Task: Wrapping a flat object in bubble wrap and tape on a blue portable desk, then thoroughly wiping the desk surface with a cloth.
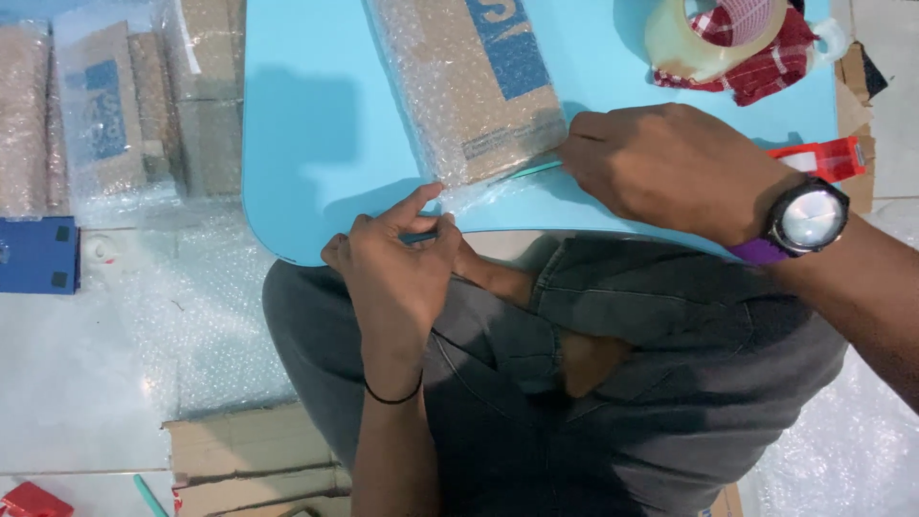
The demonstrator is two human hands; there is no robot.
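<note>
With the wrapped box [469, 86] on the blue table [316, 144], the left hand [397, 273] pinches the loose wrap and the right hand [661, 163] grips a thin green tool [534, 169] (blade hidden), which may slip toward the left fingers.

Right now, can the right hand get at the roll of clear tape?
Probably yes: the right hand rests just below the tape roll, with only bare blue table between them.

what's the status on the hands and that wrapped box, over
Left hand pinching bubble wrap edge at box corner. Right hand holds thin teal tool against bubble-wrapped box. Tape roll off to the side, nothing in the way.
</note>
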